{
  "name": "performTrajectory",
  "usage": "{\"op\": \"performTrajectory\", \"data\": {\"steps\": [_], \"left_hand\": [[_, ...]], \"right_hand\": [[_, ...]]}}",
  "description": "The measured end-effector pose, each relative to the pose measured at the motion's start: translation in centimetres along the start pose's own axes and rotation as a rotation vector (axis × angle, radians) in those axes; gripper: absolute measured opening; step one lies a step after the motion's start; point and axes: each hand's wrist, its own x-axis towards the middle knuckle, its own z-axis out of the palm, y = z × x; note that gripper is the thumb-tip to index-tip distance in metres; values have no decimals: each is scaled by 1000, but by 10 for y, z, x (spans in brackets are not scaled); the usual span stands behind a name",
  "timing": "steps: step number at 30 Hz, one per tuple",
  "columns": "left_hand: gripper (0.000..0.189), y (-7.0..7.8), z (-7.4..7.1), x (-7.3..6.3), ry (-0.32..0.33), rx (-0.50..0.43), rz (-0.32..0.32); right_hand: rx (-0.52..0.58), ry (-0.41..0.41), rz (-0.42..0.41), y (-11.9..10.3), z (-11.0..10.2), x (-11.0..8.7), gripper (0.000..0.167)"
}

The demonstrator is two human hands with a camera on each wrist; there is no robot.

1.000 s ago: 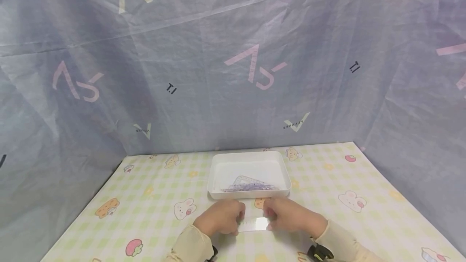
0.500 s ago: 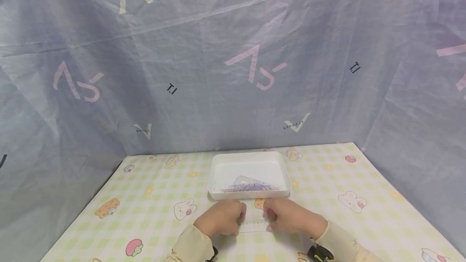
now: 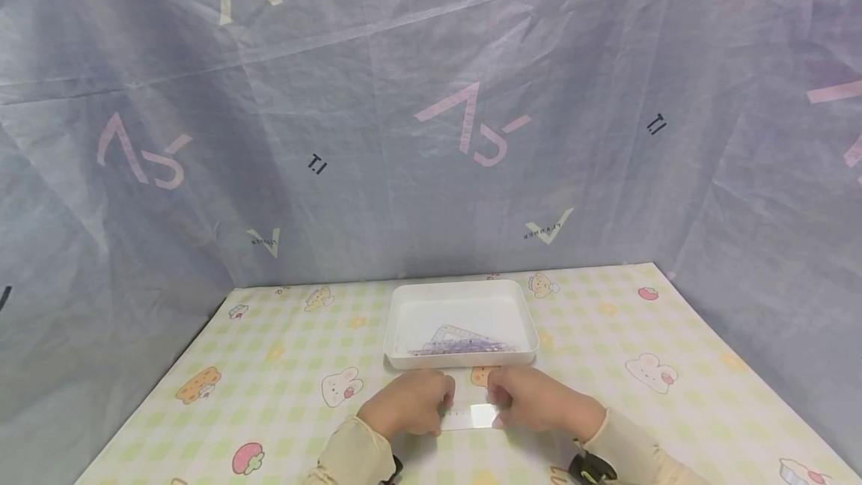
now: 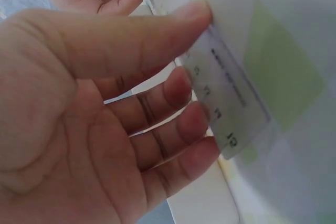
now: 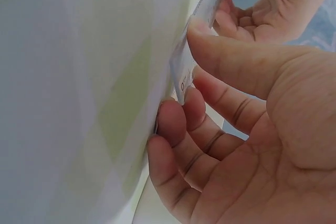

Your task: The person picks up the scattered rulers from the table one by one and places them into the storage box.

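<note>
A clear plastic ruler (image 3: 469,417) with dark markings spans the gap between both hands, just in front of the white tray. My left hand (image 3: 412,400) pinches one end between thumb and fingers. In the left wrist view, the ruler's (image 4: 233,103) numbered corner sticks out past the fingertips. At the other end, my right hand (image 3: 539,400) grips it the same way; in the right wrist view the ruler's (image 5: 182,72) zero mark shows beside the thumb. The fingers cover parts of both ends.
Beyond the hands stands a shallow white tray (image 3: 465,360). Inside it lie a clear set square (image 3: 453,334) and a jumble of thin, purplish transparent pieces. A checked tablecloth (image 3: 269,403) with cartoon prints covers the table. Grey fabric (image 3: 377,96) hangs behind and at both sides.
The bright glare on the ruler disappears half a second ago and is back now, as if its tilt shifts slightly. Both hands and the tray stay in place.
</note>
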Motion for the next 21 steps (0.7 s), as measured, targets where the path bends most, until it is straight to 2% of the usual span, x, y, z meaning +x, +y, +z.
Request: {"op": "performTrajectory", "data": {"steps": [13, 18, 21], "left_hand": [[35, 0, 1, 0, -3, -6, 22], [25, 2, 5, 0, -59, -67, 63], [25, 3, 5, -1, -83, -78, 65]], "right_hand": [[37, -13, -5, -4, -1, 0, 29], [13, -48, -41, -5, 1, -1, 24], [-10, -56, -57, -5, 1, -2, 23]]}}
